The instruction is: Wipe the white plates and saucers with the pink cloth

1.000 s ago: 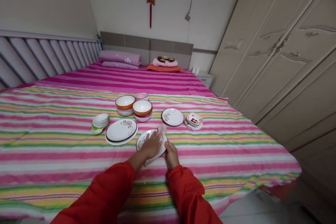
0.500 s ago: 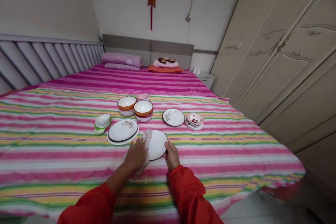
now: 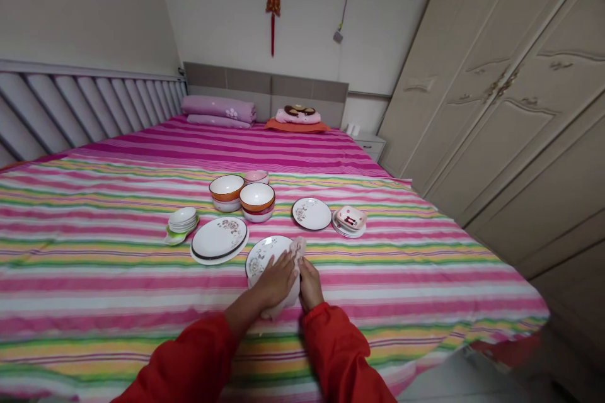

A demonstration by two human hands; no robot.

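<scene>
A white plate with a flower print lies on the striped bedspread right in front of me. My left hand lies flat on the plate and presses a pale pink cloth onto it, fingers together. My right hand holds the plate's right rim, fingers curled round the edge. Both sleeves are red.
Beyond the plate: a larger dark-rimmed plate, a stack of small saucers, orange-rimmed bowls, a small plate and a pink dish on plates. A wardrobe stands on the right, pillows at the headboard.
My left hand swept the cloth from the plate's right side to its left, then back to the right. My right hand stayed on the rim.
</scene>
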